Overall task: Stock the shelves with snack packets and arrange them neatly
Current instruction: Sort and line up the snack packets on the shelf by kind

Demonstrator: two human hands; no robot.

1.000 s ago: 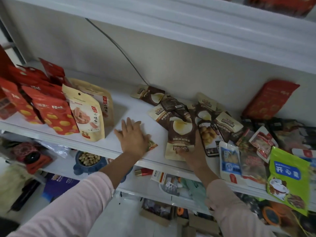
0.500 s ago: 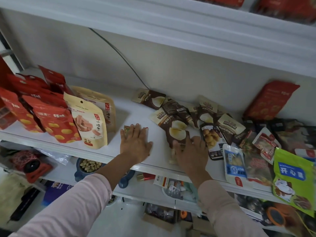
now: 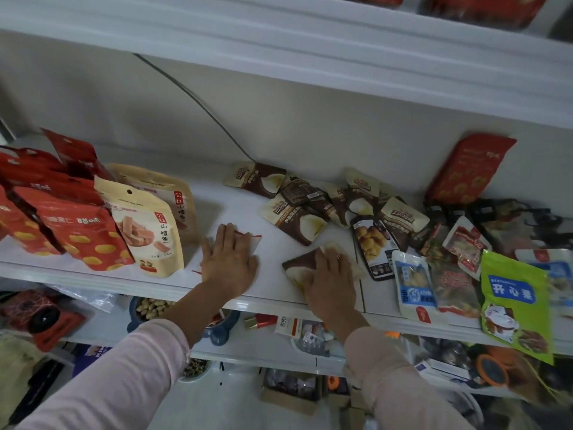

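My left hand (image 3: 229, 260) lies flat, fingers straight, on a small white packet with red edges (image 3: 253, 242) on the white shelf (image 3: 269, 301). My right hand (image 3: 329, 279) presses down on a brown-and-cream snack packet (image 3: 299, 262) near the shelf's front edge. Behind it lies a loose heap of similar brown-and-cream packets (image 3: 297, 218). At the left stand two beige haw-stick pouches (image 3: 148, 237) upright beside red pouches (image 3: 74, 234).
To the right lie mixed packets: a dark one with yellow balls (image 3: 372, 243), a blue-white one (image 3: 414, 283), a green pouch (image 3: 514, 302) overhanging the edge. A red pouch (image 3: 468, 169) leans on the back wall. Lower shelves hold a bowl of nuts (image 3: 152, 307) and clutter.
My right hand dragged one brown-and-cream packet out of the heap toward the shelf's front edge. My left hand slid slightly right with its small packet and stays flat.
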